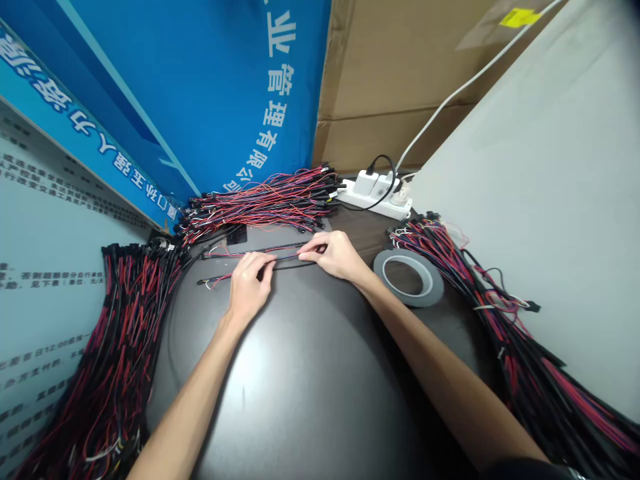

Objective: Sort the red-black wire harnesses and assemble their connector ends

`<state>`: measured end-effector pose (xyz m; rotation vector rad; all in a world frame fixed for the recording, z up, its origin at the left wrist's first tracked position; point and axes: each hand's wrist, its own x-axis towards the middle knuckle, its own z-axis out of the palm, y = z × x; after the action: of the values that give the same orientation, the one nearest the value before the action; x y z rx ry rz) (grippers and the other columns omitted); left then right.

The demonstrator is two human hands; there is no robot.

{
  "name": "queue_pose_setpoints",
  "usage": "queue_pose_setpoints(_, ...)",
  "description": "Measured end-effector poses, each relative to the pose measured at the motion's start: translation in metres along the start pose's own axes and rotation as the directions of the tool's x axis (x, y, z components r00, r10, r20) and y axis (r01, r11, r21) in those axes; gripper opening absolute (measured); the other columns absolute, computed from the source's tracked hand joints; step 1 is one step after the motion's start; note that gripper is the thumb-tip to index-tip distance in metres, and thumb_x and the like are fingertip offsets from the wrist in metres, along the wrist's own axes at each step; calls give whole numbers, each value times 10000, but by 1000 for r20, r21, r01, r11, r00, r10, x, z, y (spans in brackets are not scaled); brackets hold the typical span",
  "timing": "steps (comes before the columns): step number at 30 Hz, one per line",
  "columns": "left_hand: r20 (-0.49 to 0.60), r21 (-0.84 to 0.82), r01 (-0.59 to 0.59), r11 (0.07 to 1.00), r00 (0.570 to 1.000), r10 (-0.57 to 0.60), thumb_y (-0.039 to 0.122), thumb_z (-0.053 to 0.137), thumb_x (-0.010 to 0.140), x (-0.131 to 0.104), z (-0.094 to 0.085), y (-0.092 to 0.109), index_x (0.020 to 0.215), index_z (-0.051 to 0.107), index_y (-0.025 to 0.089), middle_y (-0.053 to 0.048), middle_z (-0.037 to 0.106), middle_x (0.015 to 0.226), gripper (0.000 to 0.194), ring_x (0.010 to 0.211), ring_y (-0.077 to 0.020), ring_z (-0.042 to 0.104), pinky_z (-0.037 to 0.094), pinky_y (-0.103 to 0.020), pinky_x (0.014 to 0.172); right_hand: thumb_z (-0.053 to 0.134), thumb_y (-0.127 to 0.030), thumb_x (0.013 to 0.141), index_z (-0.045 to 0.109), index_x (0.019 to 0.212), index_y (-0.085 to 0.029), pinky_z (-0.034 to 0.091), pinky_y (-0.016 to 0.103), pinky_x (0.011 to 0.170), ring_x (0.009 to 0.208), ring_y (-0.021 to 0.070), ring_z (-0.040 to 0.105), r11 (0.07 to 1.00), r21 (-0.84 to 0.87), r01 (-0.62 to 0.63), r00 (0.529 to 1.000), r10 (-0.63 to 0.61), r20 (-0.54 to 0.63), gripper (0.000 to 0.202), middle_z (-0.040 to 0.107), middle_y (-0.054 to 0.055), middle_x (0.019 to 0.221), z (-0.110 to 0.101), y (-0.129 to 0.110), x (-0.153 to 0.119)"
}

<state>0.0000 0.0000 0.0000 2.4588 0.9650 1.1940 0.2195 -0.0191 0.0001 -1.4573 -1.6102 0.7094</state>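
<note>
The left hand (pixel 251 283) is nearly closed, its thumb and index finger pinching a thin wire harness (pixel 287 257) near the middle of the far part of the worktop (pixel 300 373). The right hand (pixel 339 255) pinches the same harness a little farther right, thumb against index finger, the other fingers curled in. A short dark stretch, with some red and blue, spans the gap between the two hands.

Both forearms reach forward from the near edge and converge, the left one angling rightward and the right one leftward. Each hand is held low over the worktop, knuckles up, fingertips turned toward the other.

A grey tape roll (pixel 436 283) lies flat just beside the right wrist. Beyond the hands, a pile of red and black wire harnesses (pixel 260 203) lies beside a white power strip (pixel 375 202).
</note>
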Motion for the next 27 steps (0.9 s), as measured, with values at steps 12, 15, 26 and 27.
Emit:
queue_pose_setpoints(12, 13, 3, 5, 1000, 1000, -5, 154, 568, 925, 0, 1, -1, 912, 693, 177, -46, 723, 890, 127, 833, -174, 646, 516, -342, 810, 701, -144, 765, 796, 774, -177, 443, 265, 654, 652, 153, 598, 996, -91, 21, 1000, -22, -7, 101, 721, 48, 720, 5, -1, -2)
queue_pose_setpoints(15, 21, 2, 0, 1000, 1000, 0, 152, 570, 922, 0, 1, -1, 915, 693, 179, -45, 726, 900, 126, 839, -173, 648, 517, -341, 814, 674, -118, 772, 784, 751, -173, 432, 264, 651, 674, 157, 592, 992, -109, 65, 998, -65, 0, 125, 707, 48, 710, 6, -1, -2)
queue_pose_setpoints(26, 7, -3, 54, 999, 999, -54, 184, 569, 925, 1, 1, 0, 907, 702, 182, -48, 727, 887, 135, 828, -174, 652, 519, -337, 798, 747, -168, 753, 792, 963, -179, 486, 271, 739, 772, 162, 641, 999, 18, 51, 976, -53, 211, 215, 733, 61, 893, -11, 5, 2)
queue_pose_setpoints(27, 9, -4, 61, 998, 998, -61, 190, 567, 927, 1, 0, 0, 909, 703, 183, -49, 727, 889, 138, 829, -174, 652, 520, -339, 802, 738, -155, 757, 789, 968, -172, 497, 272, 761, 794, 166, 654, 999, 32, 39, 976, -45, 215, 218, 738, 67, 911, -11, 5, 2)
